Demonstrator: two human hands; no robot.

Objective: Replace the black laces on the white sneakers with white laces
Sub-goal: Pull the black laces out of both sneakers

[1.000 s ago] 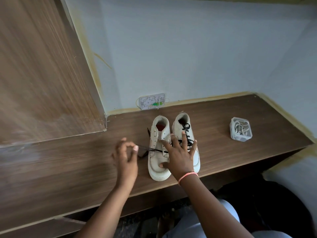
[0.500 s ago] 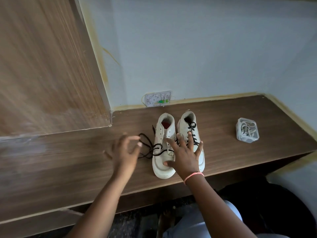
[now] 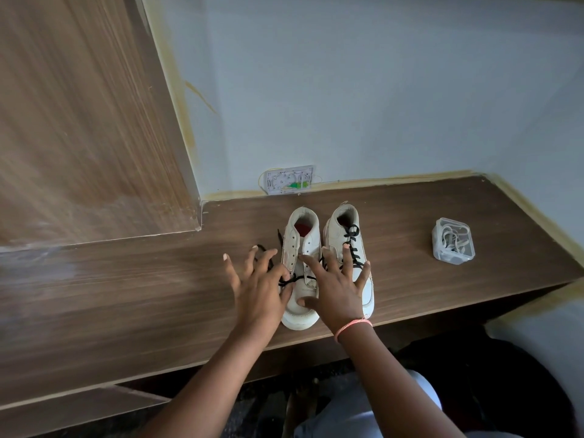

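**A:** What is shown on the bench (image 3: 410, 311)?

**B:** A pair of white sneakers is seen from above, set side by side near the front edge, toes toward the person and heel openings toward the wall. Each long axis runs front to back. The left sneaker (image 3: 300, 270) is mostly unlaced: bare eyelets are visible, and its black lace (image 3: 286, 279) is threaded only through the lowest holes, with the slack trailing onto the wood to the left. The right sneaker (image 3: 350, 248) is laced in black all the way up.

**A:** And the hands?

**B:** The left hand (image 3: 257, 287) is held just beside the left sneaker with fingers spread, over the loose lace; nothing is pinched in its grip. The right hand (image 3: 336, 287) is laid flat across both toes, fingers splayed, thumb on the left toe, so the pair is pressed down.

**A:** How should this step be done well?

**B:** The sneaker is best kept pinned while the lace is pinched close to the eyelet and drawn out sideways, one crossing at a time, so the shoe is not dragged.

**A:** Are white laces present?

**B:** They appear coiled inside a small clear box (image 3: 453, 243), well apart to the right.
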